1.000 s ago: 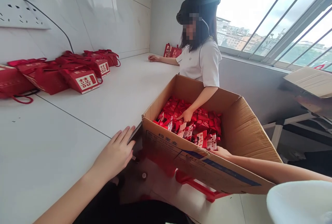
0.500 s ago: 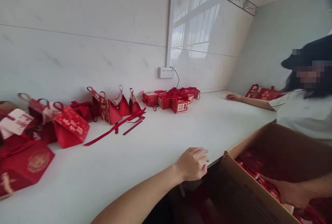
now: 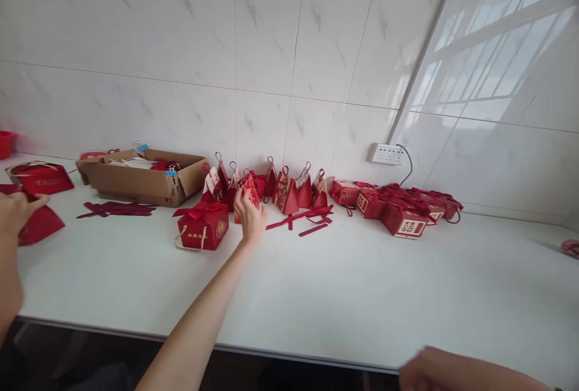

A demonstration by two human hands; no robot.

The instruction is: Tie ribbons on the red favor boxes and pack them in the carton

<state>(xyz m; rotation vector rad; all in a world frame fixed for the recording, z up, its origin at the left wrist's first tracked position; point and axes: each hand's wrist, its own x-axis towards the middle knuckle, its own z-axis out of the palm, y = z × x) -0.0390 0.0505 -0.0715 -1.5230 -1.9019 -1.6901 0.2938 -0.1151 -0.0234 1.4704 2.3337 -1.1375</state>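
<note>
My left hand (image 3: 251, 216) reaches over the table with its fingers closed round a small red gift box (image 3: 250, 190), which it partly hides. Beside it sits a red gift box with a bow and a cord handle (image 3: 203, 228). Just behind stand several pointed red gift boxes (image 3: 286, 192) with loops on top. My right hand (image 3: 423, 370) is low at the table's front edge, blurred, its fingers hidden from me.
At the far left a co-worker's hand (image 3: 18, 213) grips a red box (image 3: 40, 225). Dark red ribbons (image 3: 117, 209) lie before an open carton (image 3: 136, 189). More red boxes (image 3: 404, 219) are piled below a wall socket (image 3: 388, 154).
The view has swung left. My left hand has gone from the table's front edge to a small red gift box. My right hand has come out of the large carton, now out of view.
</note>
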